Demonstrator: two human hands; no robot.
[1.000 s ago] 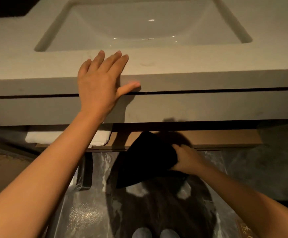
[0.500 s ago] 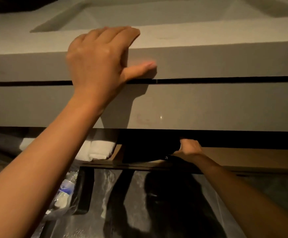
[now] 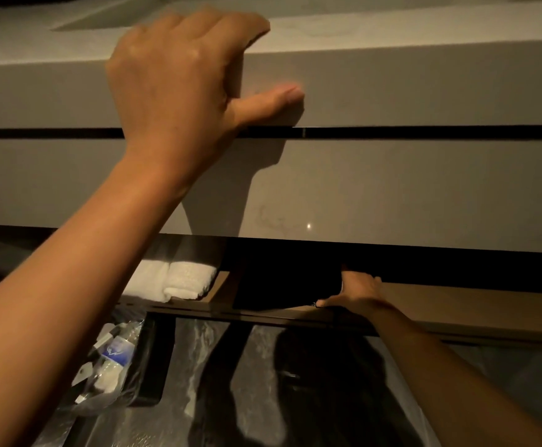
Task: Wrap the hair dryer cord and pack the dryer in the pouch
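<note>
— Well, where do the right fingers (image 3: 364, 280) stand?
— Hooked over the near end of the flat black fabric pouch (image 3: 282, 285), thumb low along its front corner, holding it as it lies on the brown wooden shelf (image 3: 476, 304) under the bench.
— And the left hand (image 3: 179, 82)?
— Fingers curled over the edge of the pale grey stone bench (image 3: 392, 82), gripping nothing loose, just bracing.
— How to do this well?
— I'd slide the pouch flat, clear of the folded white towels (image 3: 182, 280), and release only once it sits steady.
— What's hidden?
— The dryer and cord; the pouch is a dark shape, its far end lost in shadow.
</note>
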